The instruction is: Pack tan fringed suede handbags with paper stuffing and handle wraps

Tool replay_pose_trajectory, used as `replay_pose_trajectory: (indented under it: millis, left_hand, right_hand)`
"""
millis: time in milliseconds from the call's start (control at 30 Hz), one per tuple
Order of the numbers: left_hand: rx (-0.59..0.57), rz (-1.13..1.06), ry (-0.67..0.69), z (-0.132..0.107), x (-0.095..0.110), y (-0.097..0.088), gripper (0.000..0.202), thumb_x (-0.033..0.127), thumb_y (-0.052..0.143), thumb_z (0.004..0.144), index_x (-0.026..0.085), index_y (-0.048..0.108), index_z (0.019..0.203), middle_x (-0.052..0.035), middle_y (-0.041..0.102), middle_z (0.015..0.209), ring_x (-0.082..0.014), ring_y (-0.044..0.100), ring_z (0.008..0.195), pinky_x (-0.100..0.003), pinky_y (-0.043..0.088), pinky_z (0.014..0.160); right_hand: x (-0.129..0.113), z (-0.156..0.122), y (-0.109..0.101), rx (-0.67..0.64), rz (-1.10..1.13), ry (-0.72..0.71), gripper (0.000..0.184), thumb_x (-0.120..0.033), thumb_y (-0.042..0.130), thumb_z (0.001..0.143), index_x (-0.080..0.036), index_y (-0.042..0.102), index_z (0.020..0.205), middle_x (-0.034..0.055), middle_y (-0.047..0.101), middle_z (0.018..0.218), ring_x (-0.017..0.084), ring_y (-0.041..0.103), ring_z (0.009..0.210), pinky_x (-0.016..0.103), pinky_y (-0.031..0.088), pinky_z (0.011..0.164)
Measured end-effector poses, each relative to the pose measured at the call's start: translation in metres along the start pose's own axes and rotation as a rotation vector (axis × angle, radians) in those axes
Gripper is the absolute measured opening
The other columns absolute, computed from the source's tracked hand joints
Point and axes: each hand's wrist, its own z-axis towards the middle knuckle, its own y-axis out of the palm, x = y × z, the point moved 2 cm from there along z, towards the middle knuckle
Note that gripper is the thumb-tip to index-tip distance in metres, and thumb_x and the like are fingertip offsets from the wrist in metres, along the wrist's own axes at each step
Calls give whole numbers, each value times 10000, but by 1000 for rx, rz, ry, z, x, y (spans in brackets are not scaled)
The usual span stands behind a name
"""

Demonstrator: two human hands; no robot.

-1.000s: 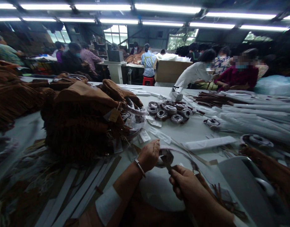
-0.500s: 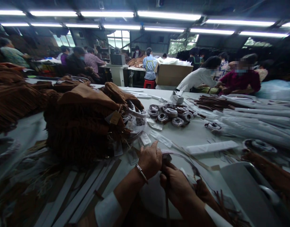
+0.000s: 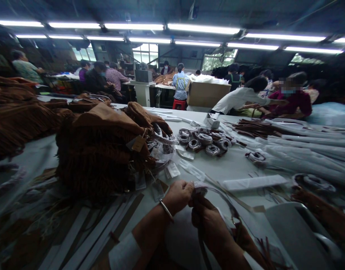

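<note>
My left hand [image 3: 178,195], with a metal bangle at the wrist, is closed around the top of a paper-wrapped strap [image 3: 202,190]. My right hand [image 3: 210,223] is closed just below it, gripping the same strap, whose brown end [image 3: 202,245] hangs down toward me. Both hands meet over the white table [image 3: 231,161] near its front edge. A thin loop of the strap [image 3: 227,200] arcs off to the right of my hands.
A heap of brown fringed bags [image 3: 101,146] with tags lies at left. Several coiled wrapped straps [image 3: 203,139] sit mid-table, long wrapped straps [image 3: 302,150] at right, white paper strips [image 3: 253,182] nearby. A grey bin [image 3: 296,232] stands front right. People work at the far side.
My hands have drawn together on the strap; the right hand moved up and left to meet the left. The camera tilted down slightly.
</note>
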Motion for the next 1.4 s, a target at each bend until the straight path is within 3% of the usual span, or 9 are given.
replay_pose_trajectory:
  millis: [267, 367, 500, 833, 967, 1067, 1167, 1233, 1400]
  left_hand:
    - [-18, -211, 10, 2, -5, 6, 523, 648, 460, 851, 158, 564, 703, -11, 554, 568, -130, 507, 499, -235, 357, 468]
    - [22, -159, 34, 1, -4, 3, 512, 639, 479, 838, 160, 542, 668, 8, 494, 571, -112, 444, 509, -228, 316, 468]
    - [40, -99, 72, -1, 1, -2, 489, 605, 468, 852, 167, 503, 637, 32, 403, 575, -96, 356, 528, -227, 260, 476]
    - [-12, -69, 70, 0, 4, 1, 451, 539, 417, 867, 166, 501, 627, 20, 409, 576, -108, 390, 533, -240, 265, 492]
    - [-21, -90, 64, 1, 0, 0, 437, 542, 440, 858, 160, 533, 666, 20, 423, 593, -112, 403, 550, -236, 275, 499]
    - [-13, -112, 71, 2, -3, -2, 428, 534, 449, 859, 159, 528, 668, 22, 415, 602, -108, 383, 556, -236, 268, 499]
    - [-32, -124, 90, 2, -5, -3, 422, 517, 450, 868, 155, 535, 669, 23, 419, 607, -105, 380, 556, -234, 265, 504]
    - [-49, -120, 109, 2, -5, -2, 417, 503, 451, 876, 152, 545, 671, 25, 412, 604, -104, 379, 558, -231, 259, 507]
    - [-89, -76, 154, 0, -2, 0, 388, 456, 496, 876, 143, 544, 651, 31, 399, 590, -97, 371, 559, -226, 269, 516]
  right_hand:
    - [3, 4, -5, 118, -35, -26, 344, -481, 737, 765, -159, 664, 863, -15, 610, 681, 57, 419, 440, 224, 304, 428]
    - [-1, -1, -6, 135, -46, 62, 444, -511, 777, 698, -161, 653, 941, 26, 677, 797, 79, 503, 441, 228, 367, 411]
    - [-3, -11, -15, 173, -83, 159, 480, -514, 810, 640, -156, 649, 915, 35, 679, 724, 110, 546, 417, 220, 362, 371]
    - [-4, 0, -17, 234, -231, -55, 409, -546, 764, 709, -159, 648, 774, -2, 611, 558, 101, 498, 430, 231, 393, 420]
    - [-11, -4, -23, 193, -273, -81, 399, -526, 733, 764, -162, 672, 916, -1, 624, 559, 128, 543, 468, 246, 440, 458]
    - [-19, -9, -32, 52, -186, -89, 417, -465, 693, 816, -177, 675, 1118, 38, 694, 674, 170, 629, 575, 279, 505, 531]
    - [-29, -12, -39, -87, -243, -233, 350, -368, 661, 829, -206, 702, 1136, 119, 741, 1010, 212, 691, 732, 329, 559, 615]
    - [-38, -14, -40, -101, -437, -444, 286, -312, 662, 827, -229, 722, 1094, 119, 713, 1130, 221, 694, 810, 335, 568, 655]
    - [-66, -10, -34, -33, -950, -877, 136, -213, 606, 876, -238, 738, 894, 69, 696, 865, 199, 651, 807, 329, 527, 743]
